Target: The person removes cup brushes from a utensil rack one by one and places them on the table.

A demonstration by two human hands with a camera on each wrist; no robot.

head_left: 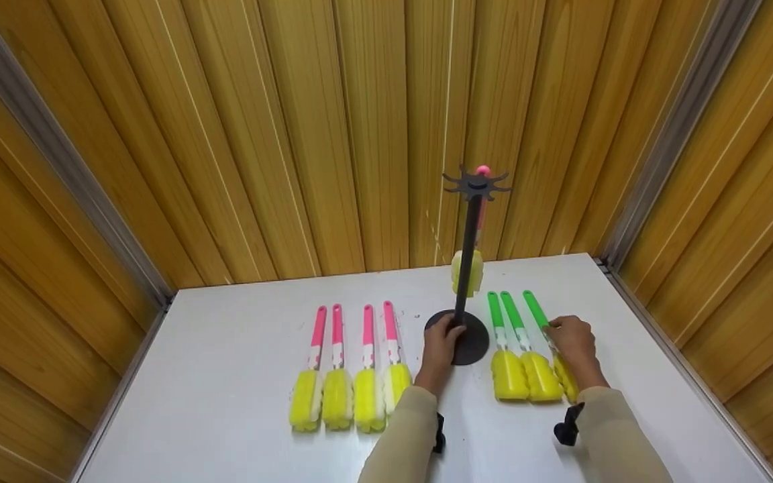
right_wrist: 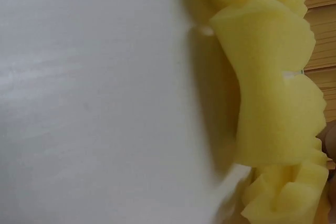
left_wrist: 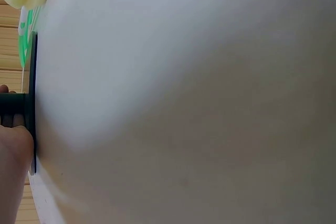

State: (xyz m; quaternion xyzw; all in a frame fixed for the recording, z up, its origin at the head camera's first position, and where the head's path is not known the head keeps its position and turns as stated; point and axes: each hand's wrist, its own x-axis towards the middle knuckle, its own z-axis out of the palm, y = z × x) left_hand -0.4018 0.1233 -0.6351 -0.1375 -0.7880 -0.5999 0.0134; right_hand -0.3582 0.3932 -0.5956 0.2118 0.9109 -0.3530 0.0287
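My left hand point(head_left: 441, 345) grips the foot of a black stand's pole point(head_left: 468, 268), just above its round base point(head_left: 472, 345). In the left wrist view, fingers point(left_wrist: 7, 120) show behind the pole. At the top is a ring of curved hooks point(head_left: 476, 184), where one pink-handled sponge brush point(head_left: 467, 272) hangs on the far side. My right hand point(head_left: 573, 342) pinches the handle of the rightmost green-handled sponge brush point(head_left: 536, 308), whose yellow head is partly hidden by the hand and forearm. Beside it lie two more green-handled sponge brushes point(head_left: 539, 377), their yellow heads point(right_wrist: 273, 87) large in the right wrist view.
Left of the stand, several pink-handled sponge brushes point(head_left: 338, 396) lie in a row, handles pointing away; the left forearm overlaps the last one. The white table point(head_left: 212, 376) meets wood-panelled walls point(head_left: 306, 134) at the back and sides.
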